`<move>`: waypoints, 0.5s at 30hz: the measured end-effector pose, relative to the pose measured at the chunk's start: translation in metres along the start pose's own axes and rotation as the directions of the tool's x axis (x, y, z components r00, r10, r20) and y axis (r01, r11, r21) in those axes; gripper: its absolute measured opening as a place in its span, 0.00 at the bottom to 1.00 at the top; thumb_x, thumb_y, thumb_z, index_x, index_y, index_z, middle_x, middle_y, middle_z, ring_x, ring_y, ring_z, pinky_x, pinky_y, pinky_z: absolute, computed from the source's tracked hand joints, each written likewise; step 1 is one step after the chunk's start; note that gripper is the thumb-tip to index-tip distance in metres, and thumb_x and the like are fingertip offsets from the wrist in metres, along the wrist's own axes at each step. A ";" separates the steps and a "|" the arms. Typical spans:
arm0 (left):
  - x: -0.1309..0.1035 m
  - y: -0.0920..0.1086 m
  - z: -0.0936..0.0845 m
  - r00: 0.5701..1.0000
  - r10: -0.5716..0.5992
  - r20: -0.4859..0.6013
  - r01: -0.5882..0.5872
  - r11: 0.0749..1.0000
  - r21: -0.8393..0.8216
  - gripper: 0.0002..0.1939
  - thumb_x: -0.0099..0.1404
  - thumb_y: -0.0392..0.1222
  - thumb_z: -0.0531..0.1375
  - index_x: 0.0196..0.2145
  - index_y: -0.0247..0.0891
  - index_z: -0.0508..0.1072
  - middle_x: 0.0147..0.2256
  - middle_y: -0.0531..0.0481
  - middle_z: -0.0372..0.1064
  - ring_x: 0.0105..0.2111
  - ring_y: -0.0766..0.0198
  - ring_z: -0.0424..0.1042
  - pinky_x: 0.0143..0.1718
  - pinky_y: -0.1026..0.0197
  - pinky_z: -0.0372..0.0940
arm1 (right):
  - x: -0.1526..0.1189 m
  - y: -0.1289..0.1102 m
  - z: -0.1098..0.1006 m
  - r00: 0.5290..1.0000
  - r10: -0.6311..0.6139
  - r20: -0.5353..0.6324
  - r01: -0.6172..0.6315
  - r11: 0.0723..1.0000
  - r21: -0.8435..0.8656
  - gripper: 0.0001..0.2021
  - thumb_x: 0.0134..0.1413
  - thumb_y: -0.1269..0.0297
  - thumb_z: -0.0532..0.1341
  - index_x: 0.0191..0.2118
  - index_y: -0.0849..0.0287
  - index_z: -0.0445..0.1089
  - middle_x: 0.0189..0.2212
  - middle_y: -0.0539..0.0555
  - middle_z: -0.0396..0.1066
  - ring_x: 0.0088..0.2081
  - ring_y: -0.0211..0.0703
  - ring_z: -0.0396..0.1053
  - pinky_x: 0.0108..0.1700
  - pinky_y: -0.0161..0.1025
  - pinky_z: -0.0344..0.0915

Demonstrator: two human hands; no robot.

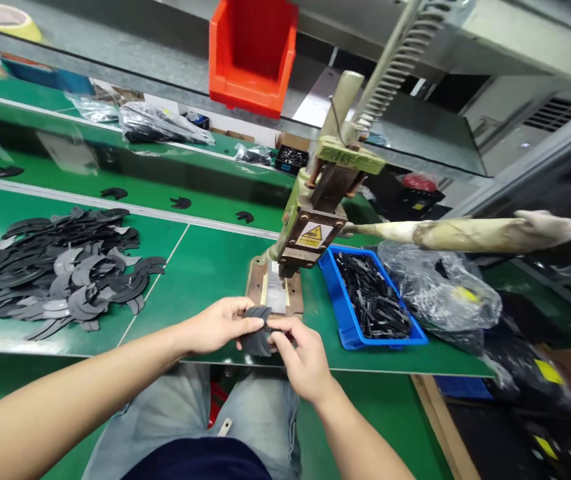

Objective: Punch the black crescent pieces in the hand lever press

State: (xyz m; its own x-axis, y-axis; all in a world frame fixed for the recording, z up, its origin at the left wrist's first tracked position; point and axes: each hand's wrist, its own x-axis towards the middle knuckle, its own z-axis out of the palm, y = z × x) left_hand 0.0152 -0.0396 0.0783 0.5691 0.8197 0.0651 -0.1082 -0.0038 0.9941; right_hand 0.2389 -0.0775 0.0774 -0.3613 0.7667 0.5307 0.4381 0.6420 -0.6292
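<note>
Dark grey curved pieces (256, 341) are held between my two hands at the table's front edge. My left hand (222, 325) grips them from the left with its thumb on top. From the right, my right hand (301, 353) pinches their edge, thumb and fingers together. Just beyond my hands stands a green hand press (310, 230) with a yellow warning label, its metal base holding a pale fixture (276, 297). A large heap of similar curved pieces (80, 280) lies on the left. Right of the press, a blue tray (348, 327) holds thin black parts.
The press lever (445, 233) sticks out to the right above plastic bags (440, 293). An orange bin (252, 93) hangs from the shelf overhead. Several black pieces (180, 202) lie spaced along the green strip (140, 177) behind the table.
</note>
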 end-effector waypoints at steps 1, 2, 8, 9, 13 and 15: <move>0.000 -0.002 0.003 1.000 0.005 0.009 -0.005 1.000 -0.015 0.25 0.62 0.62 0.70 0.36 0.37 0.70 0.30 0.52 0.72 0.27 0.66 0.71 0.28 0.62 0.69 | -0.003 -0.002 -0.005 0.997 0.076 0.020 -0.077 0.995 0.070 0.10 0.71 0.60 0.58 0.49 0.53 0.74 0.34 0.50 0.79 0.33 0.36 0.76 0.39 0.36 0.74; 0.001 -0.005 0.005 1.000 0.001 0.024 -0.001 1.000 -0.018 0.25 0.62 0.62 0.70 0.37 0.37 0.70 0.31 0.52 0.73 0.27 0.65 0.71 0.30 0.61 0.70 | -0.005 -0.003 -0.010 0.987 0.156 0.045 -0.161 0.977 0.140 0.10 0.70 0.58 0.58 0.48 0.54 0.74 0.33 0.50 0.78 0.32 0.36 0.75 0.38 0.35 0.74; 0.011 -0.035 -0.019 0.994 0.049 -0.095 -0.019 0.955 0.297 0.21 0.70 0.62 0.63 0.37 0.39 0.71 0.29 0.54 0.69 0.30 0.64 0.70 0.34 0.62 0.66 | 0.010 0.010 -0.063 0.910 0.414 -0.038 -0.408 0.907 0.108 0.14 0.64 0.52 0.60 0.45 0.57 0.73 0.32 0.51 0.75 0.30 0.37 0.72 0.29 0.34 0.71; 0.014 -0.042 -0.027 0.987 0.084 -0.140 -0.025 0.925 0.380 0.21 0.71 0.62 0.62 0.37 0.39 0.71 0.30 0.54 0.69 0.30 0.64 0.69 0.34 0.61 0.65 | 0.016 0.016 -0.072 0.903 0.425 -0.062 -0.420 0.904 0.074 0.13 0.64 0.53 0.60 0.45 0.57 0.73 0.31 0.50 0.74 0.29 0.37 0.72 0.28 0.34 0.71; 0.018 -0.069 -0.048 0.959 0.184 -0.216 -0.029 0.820 0.571 0.20 0.73 0.61 0.58 0.37 0.40 0.73 0.31 0.53 0.71 0.33 0.61 0.70 0.38 0.60 0.66 | 0.056 0.047 -0.099 0.890 0.442 -0.114 -0.454 0.883 -0.118 0.11 0.64 0.57 0.59 0.43 0.58 0.73 0.29 0.49 0.75 0.25 0.36 0.70 0.27 0.35 0.70; 0.017 -0.076 -0.049 0.957 0.200 -0.209 -0.024 0.776 0.630 0.19 0.74 0.60 0.57 0.38 0.41 0.74 0.32 0.52 0.72 0.33 0.60 0.70 0.37 0.60 0.65 | 0.084 0.063 -0.114 0.890 0.430 -0.153 -0.456 0.853 -0.255 0.10 0.66 0.58 0.59 0.43 0.59 0.74 0.30 0.49 0.76 0.26 0.36 0.71 0.31 0.36 0.72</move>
State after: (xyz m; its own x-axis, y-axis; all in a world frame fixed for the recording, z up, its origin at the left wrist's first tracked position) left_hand -0.0068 0.0024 -0.0004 0.3527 0.9037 0.2426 0.4154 -0.3835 0.8248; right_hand 0.3302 0.0267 0.1476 -0.0071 0.9573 0.2891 0.7481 0.1969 -0.6337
